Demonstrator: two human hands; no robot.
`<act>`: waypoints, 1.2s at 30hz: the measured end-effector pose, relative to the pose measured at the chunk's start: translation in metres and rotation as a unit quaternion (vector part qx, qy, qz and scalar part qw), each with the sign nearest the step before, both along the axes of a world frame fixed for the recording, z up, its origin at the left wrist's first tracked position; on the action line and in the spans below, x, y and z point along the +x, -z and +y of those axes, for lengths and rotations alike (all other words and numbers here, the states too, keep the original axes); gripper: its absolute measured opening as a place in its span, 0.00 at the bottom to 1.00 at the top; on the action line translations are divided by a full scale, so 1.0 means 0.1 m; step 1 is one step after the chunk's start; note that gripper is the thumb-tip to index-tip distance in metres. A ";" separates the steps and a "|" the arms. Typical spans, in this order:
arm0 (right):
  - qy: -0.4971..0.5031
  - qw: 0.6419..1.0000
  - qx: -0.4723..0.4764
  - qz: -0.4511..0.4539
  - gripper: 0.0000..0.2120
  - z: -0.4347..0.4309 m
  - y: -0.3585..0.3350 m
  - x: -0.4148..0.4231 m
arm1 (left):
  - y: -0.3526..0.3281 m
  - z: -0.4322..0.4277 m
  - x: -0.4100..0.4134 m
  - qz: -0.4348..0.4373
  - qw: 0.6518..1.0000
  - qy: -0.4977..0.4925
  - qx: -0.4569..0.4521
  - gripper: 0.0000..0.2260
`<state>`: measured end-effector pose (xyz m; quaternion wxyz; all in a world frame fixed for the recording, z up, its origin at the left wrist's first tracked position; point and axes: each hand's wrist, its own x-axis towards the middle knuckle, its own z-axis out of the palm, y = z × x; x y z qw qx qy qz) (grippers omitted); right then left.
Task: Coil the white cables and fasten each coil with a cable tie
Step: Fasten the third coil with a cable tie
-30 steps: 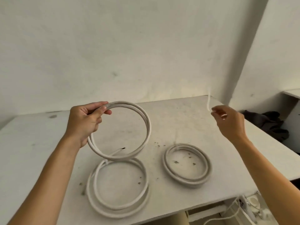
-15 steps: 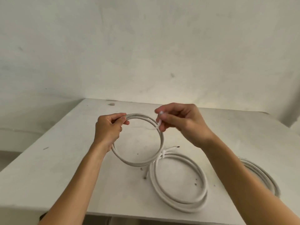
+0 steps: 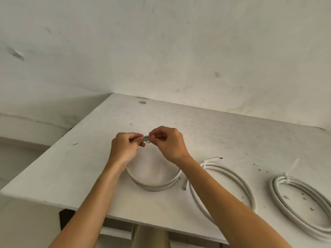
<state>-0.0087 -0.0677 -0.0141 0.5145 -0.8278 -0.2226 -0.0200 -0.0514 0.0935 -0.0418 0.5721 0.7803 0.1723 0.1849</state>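
Above the worktop point(image 3: 86, 169), the white coil point(image 3: 154, 187) is showing its lower arc between the wrists. At its 12 o'clock the left grip point(image 3: 123, 149) is clamping the strands, the right grip point(image 3: 170, 145) pinching a cable tie point(image 3: 152, 136) beside it. Two tied coils point(image 3: 215, 167) are lying at 3 o'clock.

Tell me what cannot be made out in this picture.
Head view:
- cable tie: mostly covered by fingers; fastened or not, unclear.
- held coil: top hidden behind left hand and right hand.
- middle coil: partly behind right forearm.
- right coil: cut by frame edge.
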 end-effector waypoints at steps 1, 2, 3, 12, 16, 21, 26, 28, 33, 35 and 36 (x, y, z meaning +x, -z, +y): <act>0.028 0.999 0.012 0.013 0.06 0.08 0.04 -0.01 | 0.02 0.01 -0.03 0.003 1.000 -0.001 0.015 0.05; 0.056 0.998 0.026 0.025 0.06 0.14 0.09 -0.03 | 0.04 0.01 -0.05 0.006 1.000 -0.002 0.030 0.06; 0.079 0.996 0.039 0.033 0.07 0.20 0.13 -0.06 | 0.07 0.01 -0.07 0.009 0.999 -0.004 0.043 0.06; 0.116 0.988 0.095 0.036 0.07 0.27 0.41 -0.14 | 0.15 -0.02 -0.06 0.074 0.977 -0.008 0.198 0.08; 0.128 0.988 0.088 0.024 0.08 0.29 0.42 -0.15 | 0.14 -0.02 -0.02 0.104 0.970 0.013 0.221 0.09; 0.139 0.987 0.073 0.029 0.10 0.31 0.42 -0.18 | 0.15 -0.02 -0.03 0.111 0.937 0.019 0.329 0.08; 0.146 0.987 0.060 0.021 0.10 0.32 0.42 -0.20 | 0.01 -0.03 0.09 0.123 0.961 -0.005 0.249 0.07; 0.144 0.988 0.060 0.021 0.11 0.31 0.41 -0.21 | 0.02 -0.07 0.11 0.103 0.971 -0.044 0.213 0.09; 0.143 0.987 0.072 0.022 0.09 0.33 0.40 -0.22 | 0.13 -0.09 0.19 0.161 0.945 -0.069 0.275 0.14; 0.137 0.988 0.072 0.023 0.09 0.33 0.40 -0.22 | 0.14 -0.06 0.23 0.194 0.932 -0.051 0.302 0.15; 0.132 0.989 0.069 0.021 0.10 0.33 0.40 -0.22 | 0.14 -0.06 0.24 0.200 0.929 -0.043 0.310 0.12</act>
